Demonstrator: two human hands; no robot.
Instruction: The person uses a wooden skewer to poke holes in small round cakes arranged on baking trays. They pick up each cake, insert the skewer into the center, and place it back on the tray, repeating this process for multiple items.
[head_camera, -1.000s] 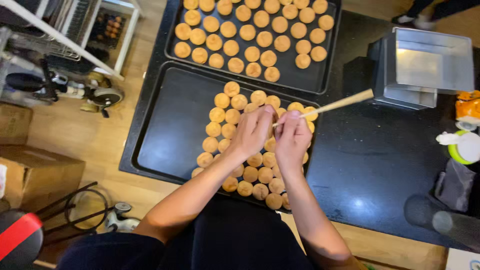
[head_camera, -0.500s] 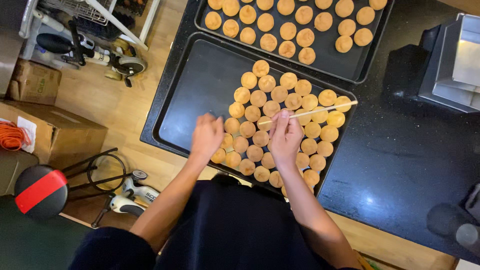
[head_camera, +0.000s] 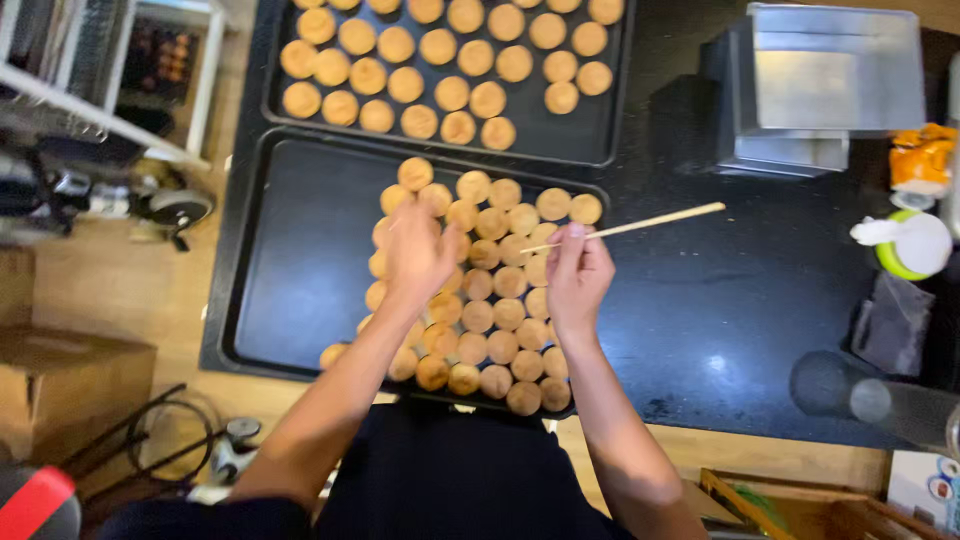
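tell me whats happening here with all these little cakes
A person stands over a dark counter with two black trays of small round golden cakes. The right hand holds a thin wooden stick that points out to the right, above the near tray. The left hand rests over the cakes, which crowd that tray's right half; its left half is bare. The far tray holds more cakes in rows.

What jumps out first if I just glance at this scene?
Rows of round golden cakes crowd the right half of the near black tray, with a second tray of them behind. Over them, the right hand pinches a thin wooden stick, while the left hand hovers on the cakes.
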